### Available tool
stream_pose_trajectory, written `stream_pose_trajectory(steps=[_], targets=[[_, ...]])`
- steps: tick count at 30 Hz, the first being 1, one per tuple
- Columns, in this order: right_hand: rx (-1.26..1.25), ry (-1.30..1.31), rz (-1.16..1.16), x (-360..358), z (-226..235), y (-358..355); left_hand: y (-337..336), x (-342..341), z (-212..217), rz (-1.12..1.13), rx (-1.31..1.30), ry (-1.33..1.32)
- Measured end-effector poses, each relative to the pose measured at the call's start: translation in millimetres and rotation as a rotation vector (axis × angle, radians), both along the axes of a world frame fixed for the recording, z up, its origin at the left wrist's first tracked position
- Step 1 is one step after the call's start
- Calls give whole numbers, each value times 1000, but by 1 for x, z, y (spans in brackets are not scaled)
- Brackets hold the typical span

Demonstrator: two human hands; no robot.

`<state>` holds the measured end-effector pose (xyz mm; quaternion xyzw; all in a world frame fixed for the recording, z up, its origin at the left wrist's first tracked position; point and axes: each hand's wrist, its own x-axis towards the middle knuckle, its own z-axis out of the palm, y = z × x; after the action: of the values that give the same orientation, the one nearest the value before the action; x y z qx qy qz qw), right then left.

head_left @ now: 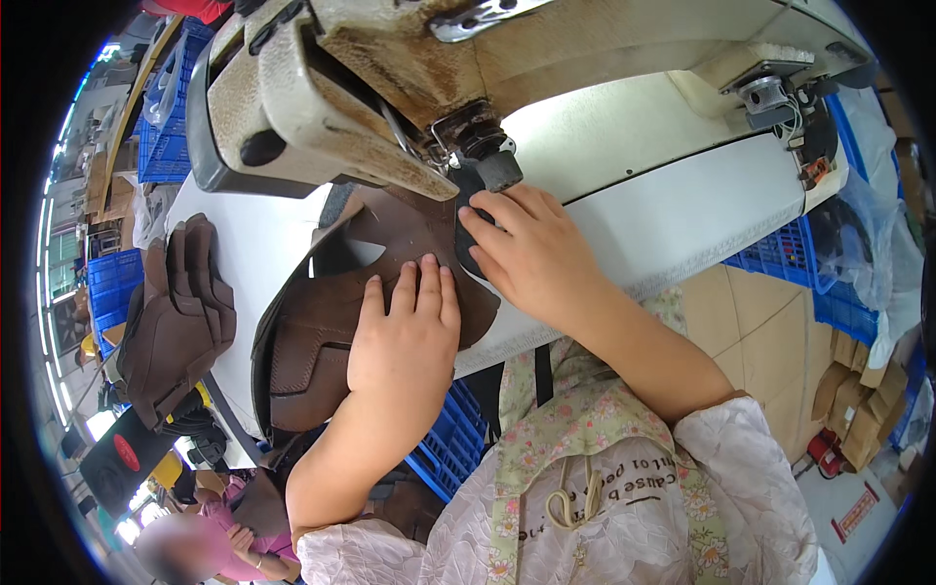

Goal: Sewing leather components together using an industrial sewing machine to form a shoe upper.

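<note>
A brown leather shoe upper (310,336), with stitched seams and a dark lining, lies curved on the white bed of a sewing machine (341,146). My left hand (405,341) rests flat on the leather, fingers stretched toward the machine head. Close to the presser foot and needle area (480,151), my right hand (536,249) has its thumb and fingertips on a narrow black piece (468,229) at the upper's far edge. The machine head hides the spot where the needle meets the material.
More brown uppers (175,317) hang stacked over the table's left edge. Blue crates stand at the left (117,283), below the table (450,439) and at the right (780,249). At the lower left sits another person in a pink top (258,531). Cardboard pieces (858,390) lie at the right.
</note>
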<state>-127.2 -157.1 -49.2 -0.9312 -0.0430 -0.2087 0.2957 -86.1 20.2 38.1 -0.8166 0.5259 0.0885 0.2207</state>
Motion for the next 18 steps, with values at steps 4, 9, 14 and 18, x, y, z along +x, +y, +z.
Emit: stream_pose_trajectory(steps=[4,9,14,18], targets=[[-3,3,51,-3,0,0,0,1,1,-24,-22,4],[-59,-14,36,-5,0,2,-2,-1,-1,-6,-22,-7],[-63,11,34,-6,0,1,-5,-3,-3,2,-8,-11],[-64,26,34,-6,1,-3,-11,-5,-4,48,20,0]])
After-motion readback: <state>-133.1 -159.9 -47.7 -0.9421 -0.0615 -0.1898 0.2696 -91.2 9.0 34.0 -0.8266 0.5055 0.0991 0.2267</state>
